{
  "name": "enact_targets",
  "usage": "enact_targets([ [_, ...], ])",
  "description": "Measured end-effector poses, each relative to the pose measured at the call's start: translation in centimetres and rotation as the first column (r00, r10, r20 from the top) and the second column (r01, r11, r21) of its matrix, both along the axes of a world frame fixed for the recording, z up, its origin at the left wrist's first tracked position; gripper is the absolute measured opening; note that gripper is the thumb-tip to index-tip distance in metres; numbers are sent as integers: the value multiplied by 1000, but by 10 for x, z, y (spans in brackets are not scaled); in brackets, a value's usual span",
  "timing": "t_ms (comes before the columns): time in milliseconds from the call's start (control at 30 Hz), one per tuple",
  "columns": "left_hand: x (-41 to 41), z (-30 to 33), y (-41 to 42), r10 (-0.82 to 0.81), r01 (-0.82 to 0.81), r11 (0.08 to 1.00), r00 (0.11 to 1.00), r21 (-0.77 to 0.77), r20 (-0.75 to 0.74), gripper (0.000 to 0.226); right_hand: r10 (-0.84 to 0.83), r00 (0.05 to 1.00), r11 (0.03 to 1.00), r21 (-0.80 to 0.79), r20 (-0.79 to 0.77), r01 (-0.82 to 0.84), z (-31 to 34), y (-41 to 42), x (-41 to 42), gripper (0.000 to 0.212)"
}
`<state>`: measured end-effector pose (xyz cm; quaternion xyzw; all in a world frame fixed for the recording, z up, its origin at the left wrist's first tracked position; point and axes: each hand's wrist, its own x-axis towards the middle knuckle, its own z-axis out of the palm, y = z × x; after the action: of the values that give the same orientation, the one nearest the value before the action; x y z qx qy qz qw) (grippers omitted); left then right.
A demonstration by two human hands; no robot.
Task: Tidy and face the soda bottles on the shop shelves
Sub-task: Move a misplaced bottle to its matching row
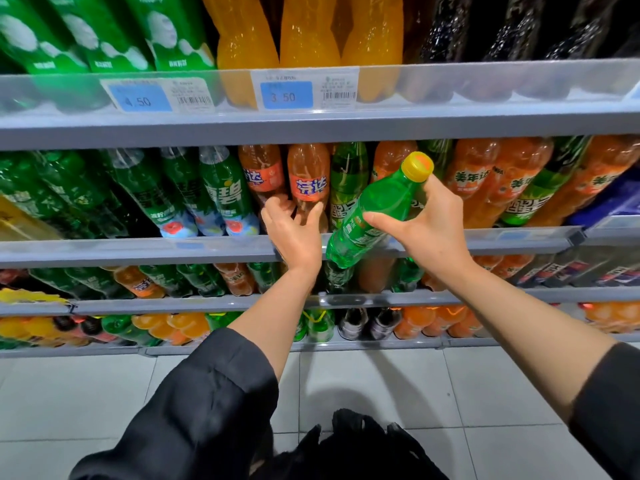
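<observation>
Two bare hands out in front of stocked grey shelves (138, 249), black sleeves (214, 393) pushed up the forearms. Far left on the middle shelf, a row of green Sprite bottles (221, 192) leaning behind the clear rail. Next right, left hand (294, 233) reaching over the shelf edge, fingers and thumb curled round the lower part of an orange Fanta bottle (309, 181) standing in the row, just beside a second orange bottle (260, 173). Further right, right hand (420, 220) gripping a small green soda bottle (372, 211) with a yellow cap (419, 167), held tilted in the air near the shelf front, cap up and to the right. Above, blue price tags (286, 95) reading 4.50 and 3.50 on the upper rail. Far right, orange Mirinda bottles (485, 181).
</observation>
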<state>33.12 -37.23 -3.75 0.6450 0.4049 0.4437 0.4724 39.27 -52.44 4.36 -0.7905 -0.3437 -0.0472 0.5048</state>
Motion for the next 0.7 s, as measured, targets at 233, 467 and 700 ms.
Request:
enact_targets([
  [233,-51,-14,-50,-445,460,871,888,175,-117,49,-9,999,997,-82,-54,5,-12,13,-6,55],
  [467,-64,-24,-36,-439,485,868,850,109,-292,78,58,991,984,-160,-117,-76,-28,24,-29,48],
  [700,-87,-37,-30,-329,333,943,932,-1,-151,60,80,956,972,-189,-283,-138,-34,28,-18,45],
])
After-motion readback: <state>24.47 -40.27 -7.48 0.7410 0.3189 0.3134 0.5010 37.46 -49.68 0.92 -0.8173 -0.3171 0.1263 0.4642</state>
